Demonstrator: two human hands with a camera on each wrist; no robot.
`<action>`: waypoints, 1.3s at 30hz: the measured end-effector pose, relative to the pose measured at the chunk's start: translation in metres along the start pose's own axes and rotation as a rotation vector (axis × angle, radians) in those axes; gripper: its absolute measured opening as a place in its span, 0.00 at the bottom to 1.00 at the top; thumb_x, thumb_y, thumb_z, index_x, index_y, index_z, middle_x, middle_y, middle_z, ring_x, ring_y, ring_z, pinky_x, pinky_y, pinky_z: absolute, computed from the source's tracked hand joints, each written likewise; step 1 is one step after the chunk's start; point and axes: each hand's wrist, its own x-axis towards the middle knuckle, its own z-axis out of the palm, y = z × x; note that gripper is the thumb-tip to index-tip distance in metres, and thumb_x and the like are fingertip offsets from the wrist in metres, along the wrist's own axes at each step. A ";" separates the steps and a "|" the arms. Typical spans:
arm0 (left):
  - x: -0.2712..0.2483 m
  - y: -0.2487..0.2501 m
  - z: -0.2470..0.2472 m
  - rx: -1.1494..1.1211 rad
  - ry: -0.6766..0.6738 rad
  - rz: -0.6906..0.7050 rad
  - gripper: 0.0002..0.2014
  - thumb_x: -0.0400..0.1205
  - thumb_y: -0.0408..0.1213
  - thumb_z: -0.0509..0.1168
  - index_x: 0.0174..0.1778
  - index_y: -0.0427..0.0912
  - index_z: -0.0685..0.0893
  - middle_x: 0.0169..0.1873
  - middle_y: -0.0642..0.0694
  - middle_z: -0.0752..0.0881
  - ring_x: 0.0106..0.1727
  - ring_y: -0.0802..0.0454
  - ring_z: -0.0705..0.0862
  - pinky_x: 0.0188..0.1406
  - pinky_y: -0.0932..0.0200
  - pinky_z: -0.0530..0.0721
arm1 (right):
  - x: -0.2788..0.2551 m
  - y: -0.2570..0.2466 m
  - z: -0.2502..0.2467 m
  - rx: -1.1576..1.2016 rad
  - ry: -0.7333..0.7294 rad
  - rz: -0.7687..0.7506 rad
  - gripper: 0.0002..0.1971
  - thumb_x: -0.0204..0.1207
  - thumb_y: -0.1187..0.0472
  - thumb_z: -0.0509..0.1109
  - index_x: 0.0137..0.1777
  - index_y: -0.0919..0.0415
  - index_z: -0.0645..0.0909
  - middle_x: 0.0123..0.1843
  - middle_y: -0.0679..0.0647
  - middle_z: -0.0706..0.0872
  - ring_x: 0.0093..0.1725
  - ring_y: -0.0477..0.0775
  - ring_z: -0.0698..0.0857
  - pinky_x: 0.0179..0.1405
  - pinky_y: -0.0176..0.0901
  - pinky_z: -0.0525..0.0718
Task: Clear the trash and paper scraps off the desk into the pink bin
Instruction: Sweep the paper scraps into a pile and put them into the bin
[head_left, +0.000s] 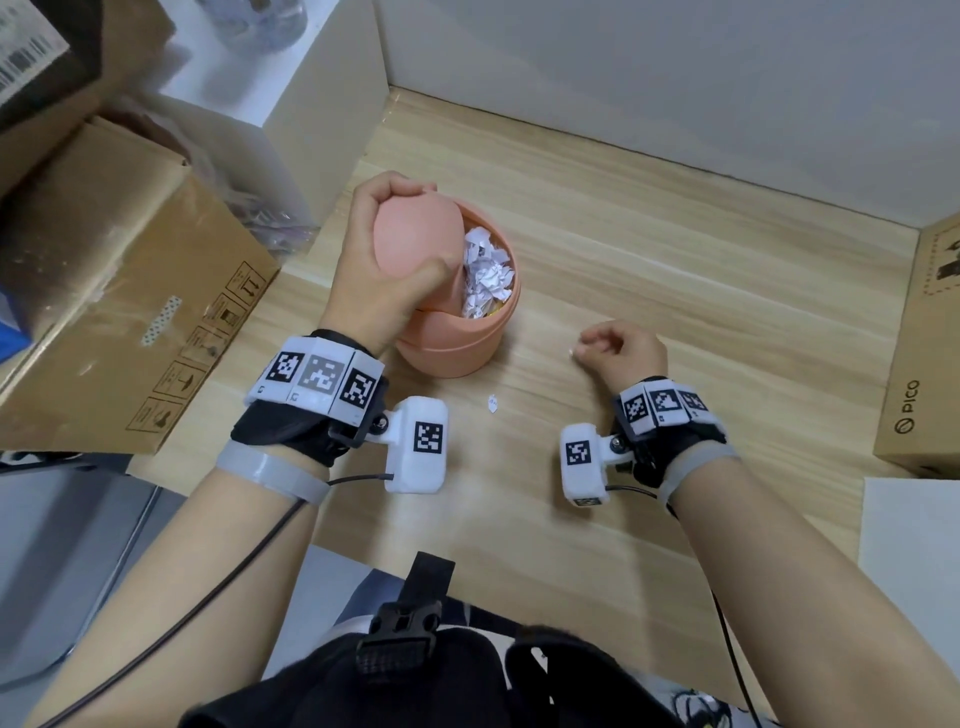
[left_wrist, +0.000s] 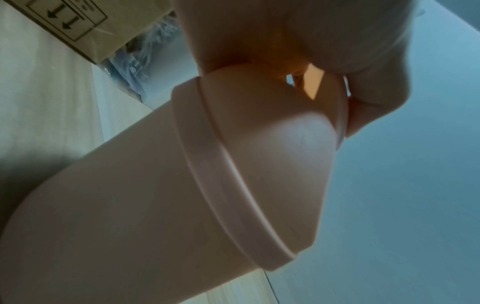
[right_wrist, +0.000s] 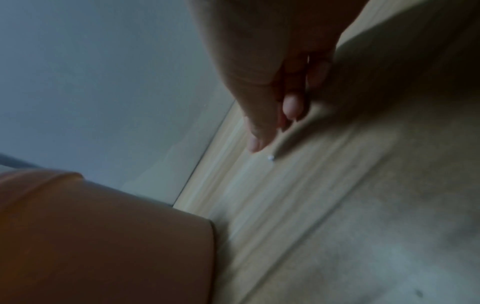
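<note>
One big brown box (head_left: 119, 291) sits at the left edge of the desk (head_left: 649, 270). The left hand (head_left: 374, 270) curls its fingers round the tipped lid (head_left: 415, 234) of one pink bin (head_left: 467, 343), mid-frame, full of crumpled white paper (head_left: 485, 275). Two tiny paper scraps lie on bare wood: one (head_left: 492, 402) below the bin, one (right_wrist: 270, 157) by the right hand (head_left: 621, 351), whose fingers are loosely curled, holding nothing.
</note>
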 end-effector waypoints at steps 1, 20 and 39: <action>0.000 0.000 0.000 0.001 -0.003 0.002 0.26 0.67 0.28 0.67 0.56 0.56 0.70 0.66 0.45 0.78 0.67 0.51 0.77 0.66 0.62 0.76 | 0.000 0.000 0.003 -0.041 0.007 -0.008 0.06 0.66 0.63 0.77 0.43 0.58 0.86 0.37 0.54 0.81 0.33 0.46 0.77 0.36 0.31 0.75; 0.000 0.000 -0.001 -0.006 -0.004 0.008 0.25 0.67 0.30 0.68 0.56 0.55 0.70 0.65 0.47 0.78 0.67 0.51 0.77 0.66 0.58 0.77 | -0.032 -0.026 0.039 -0.440 -0.382 -0.257 0.07 0.72 0.61 0.68 0.34 0.51 0.80 0.43 0.45 0.74 0.51 0.53 0.77 0.45 0.43 0.52; 0.001 -0.002 -0.001 -0.019 -0.029 0.027 0.25 0.66 0.32 0.68 0.56 0.54 0.69 0.65 0.45 0.78 0.65 0.54 0.77 0.60 0.69 0.76 | -0.047 -0.018 0.060 -0.550 -0.331 -0.414 0.02 0.70 0.56 0.72 0.38 0.51 0.83 0.45 0.44 0.70 0.50 0.48 0.71 0.39 0.41 0.46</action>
